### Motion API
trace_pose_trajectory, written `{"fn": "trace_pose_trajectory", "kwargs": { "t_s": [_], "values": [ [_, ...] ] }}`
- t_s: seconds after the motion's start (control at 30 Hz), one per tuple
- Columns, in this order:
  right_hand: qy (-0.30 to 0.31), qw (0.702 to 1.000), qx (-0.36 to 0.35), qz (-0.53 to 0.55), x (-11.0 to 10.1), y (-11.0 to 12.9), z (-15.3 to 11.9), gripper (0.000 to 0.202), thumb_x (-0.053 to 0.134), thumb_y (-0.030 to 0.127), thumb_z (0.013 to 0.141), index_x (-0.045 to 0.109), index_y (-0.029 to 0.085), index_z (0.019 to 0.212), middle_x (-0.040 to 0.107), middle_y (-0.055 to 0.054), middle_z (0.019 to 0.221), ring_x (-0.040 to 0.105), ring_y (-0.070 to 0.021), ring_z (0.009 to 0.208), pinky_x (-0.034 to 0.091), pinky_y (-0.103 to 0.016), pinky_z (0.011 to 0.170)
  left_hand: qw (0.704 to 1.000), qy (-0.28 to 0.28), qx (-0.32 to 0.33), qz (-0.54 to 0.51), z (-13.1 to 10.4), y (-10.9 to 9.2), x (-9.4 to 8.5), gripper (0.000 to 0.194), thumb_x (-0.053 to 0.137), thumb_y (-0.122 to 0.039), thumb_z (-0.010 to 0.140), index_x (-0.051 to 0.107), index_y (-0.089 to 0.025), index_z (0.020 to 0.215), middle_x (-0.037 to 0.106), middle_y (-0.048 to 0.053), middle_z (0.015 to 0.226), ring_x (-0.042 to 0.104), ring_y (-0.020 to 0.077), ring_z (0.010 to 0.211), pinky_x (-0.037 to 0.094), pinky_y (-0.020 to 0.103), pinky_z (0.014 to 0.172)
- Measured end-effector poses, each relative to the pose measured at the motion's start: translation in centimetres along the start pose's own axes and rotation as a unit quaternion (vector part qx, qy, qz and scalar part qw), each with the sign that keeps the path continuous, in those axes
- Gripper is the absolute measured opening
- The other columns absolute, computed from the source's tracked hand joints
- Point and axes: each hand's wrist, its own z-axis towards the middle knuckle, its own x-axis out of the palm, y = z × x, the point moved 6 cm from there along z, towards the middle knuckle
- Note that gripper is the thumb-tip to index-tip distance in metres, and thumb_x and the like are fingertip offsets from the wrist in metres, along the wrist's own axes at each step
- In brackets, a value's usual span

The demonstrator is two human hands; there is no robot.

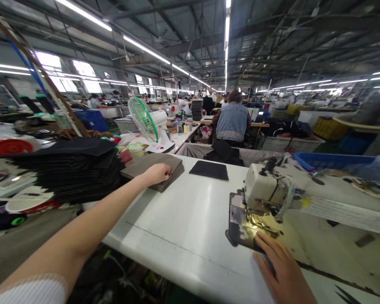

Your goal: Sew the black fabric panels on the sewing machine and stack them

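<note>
1. Nearest us, at the lower left, our left forearm in a white ribbed sleeve (pixel 34 291) reaches forward across the near edge of the white counter (pixel 177 219).
2. At the lower right, our right hand (pixel 280 268) rests palm down by the sewing machine (pixel 259 181), its fingertips at the edge of the lit metal plate (pixel 240 226). It is open, fingers extended close together and thumb apart.
3. Beside that hand, in the bottom corner, we see dark pointed blades (pixel 346 295), partly out of view.
4. Our left hand (pixel 158 173) is on the stack of grey-brown pieces (pixel 142 164), fingers curled in narrow. We cannot tell whether they pinch a piece.
5. A flat black piece (pixel 210 169) lies alone on the counter, between that stack and the machine, touching neither.
6. To the left of the grey-brown stack, we have a taller, uneven stack of black pieces (pixel 82 173).
7. Beyond, a white and green fan (pixel 144 118) stands on another table (pixel 185 137), and a person in a blue vest (pixel 232 120) sits facing away from us.
8. Behind the machine, we see a blue basket (pixel 332 159).
</note>
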Motion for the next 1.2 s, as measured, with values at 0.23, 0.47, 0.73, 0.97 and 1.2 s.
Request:
{"fn": "trace_pose_trajectory", "kwargs": {
  "t_s": [0.23,0.47,0.73,0.97,1.2],
  "values": [
    [-0.006,0.999,-0.042,-0.001,0.1,-0.4,-0.2,0.038,0.054,0.044,0.097,0.063,0.023,0.127,0.071,-0.009,0.122,0.070,-0.0280,0.107,0.059,-0.043,0.089,0.996,0.000,-0.053,-0.075,-0.5,1.8,0.4,0.024,0.064,-0.036,0.096,0.066,-0.013,0.099,0.068,0.003,0.096,0.066,0.0170,0.083,0.056,0.035,0.077],
    [-0.015,0.999,-0.028,-0.004,0.1,-0.3,0.1,0.036,0.051,0.044,0.098,0.065,0.021,0.123,0.072,-0.009,0.120,0.071,-0.0279,0.105,0.060,-0.044,0.086,0.980,-0.112,-0.065,-0.152,-0.9,0.8,-3.5,0.019,0.059,-0.029,0.093,0.064,-0.014,0.082,0.070,0.005,0.092,0.067,0.0191,0.086,0.055,0.031,0.075],
    [-0.023,0.999,-0.028,0.035,-4.1,6.3,2.6,0.055,0.058,0.025,0.096,0.043,0.021,0.149,0.060,-0.010,0.142,0.055,-0.0268,0.132,0.048,-0.045,0.108,0.945,0.034,0.231,-0.228,-9.7,-15.0,3.8,0.010,0.053,-0.013,0.080,0.057,-0.021,0.075,0.072,0.006,0.109,0.065,0.0216,0.111,0.051,0.029,0.095],
    [0.240,0.965,-0.053,0.088,-4.3,8.4,1.0,0.078,0.072,0.021,0.077,0.044,0.019,0.149,0.047,-0.009,0.154,0.036,-0.0300,0.146,0.033,-0.052,0.120,0.877,0.211,0.383,-0.200,-21.9,-22.6,8.5,0.019,0.055,-0.009,0.084,0.062,-0.023,0.094,0.059,0.006,0.139,0.048,0.0248,0.138,0.023,0.046,0.124],
    [0.353,0.884,0.145,0.271,-7.9,5.7,0.8,0.029,0.057,0.005,0.080,0.073,0.025,0.094,0.075,0.002,0.098,0.068,-0.0164,0.093,0.049,-0.030,0.090,0.810,0.367,0.291,-0.354,-21.2,-21.5,4.6,0.010,0.055,-0.013,0.084,0.061,-0.021,0.087,0.071,0.003,0.111,0.066,0.0183,0.103,0.052,0.028,0.091]
  ]
}}
